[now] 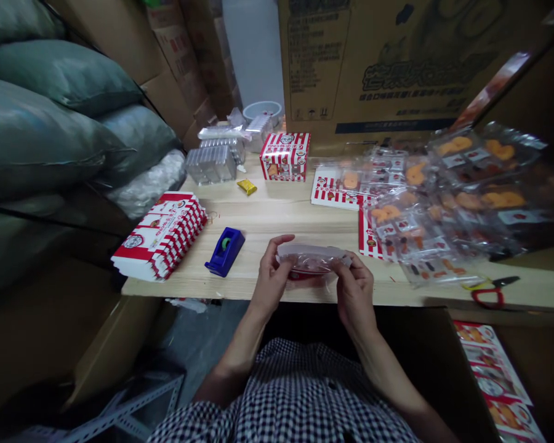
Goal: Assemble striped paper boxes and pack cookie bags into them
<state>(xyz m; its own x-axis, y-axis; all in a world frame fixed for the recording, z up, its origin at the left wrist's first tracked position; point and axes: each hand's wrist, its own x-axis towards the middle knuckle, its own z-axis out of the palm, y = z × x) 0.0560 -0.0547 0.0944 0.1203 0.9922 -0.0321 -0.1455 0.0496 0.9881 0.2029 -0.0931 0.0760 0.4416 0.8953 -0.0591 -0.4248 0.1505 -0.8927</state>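
Note:
Near the table's front edge, my left hand (272,274) and my right hand (354,284) hold a small packet (313,259) between them, one at each end. It has a white upper edge, a clear shiny front and some red low down. My fingers and thumbs are closed on its sides. To the left of my hands stands a blue tape dispenser (226,251) with a green roll. Beyond them a red-and-white striped box (285,157) stands upright, with a small yellow packet (247,186) lying to its left.
Stacked flat striped cartons (159,234) lie at the left. Clear trays (211,164) stand at the back left. Bagged items (410,215) cover the right side, near red-handled scissors (489,294) at the front edge. Large cardboard (373,74) rises behind.

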